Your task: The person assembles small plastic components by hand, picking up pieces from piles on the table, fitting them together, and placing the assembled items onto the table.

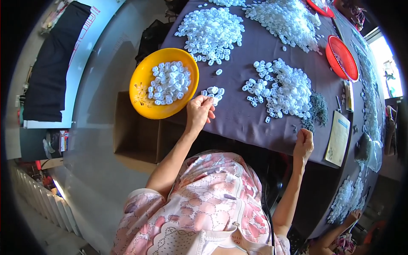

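My left hand (199,113) is closed, thumb and forefinger pinched together at the edge of a small cluster of white oval plastic pieces (218,91). Whatever lies between its fingertips is hidden. Just left of it is a yellow bowl (140,76) with a heap of the same white pieces (169,83) inside. At the table's front edge my right hand (303,144) is also closed, and what it holds cannot be made out. Beyond that hand lies a pile of tiny dark grey-green parts (318,109), touching a larger heap of white pieces (292,87).
More white heaps (210,32) cover the far side of the purple-grey tablecloth (250,121). A red basket (341,57) and a pale card (338,138) lie to the right. Below the bowl stands a cardboard box (138,131). Another person's arm (340,229) shows at lower right.
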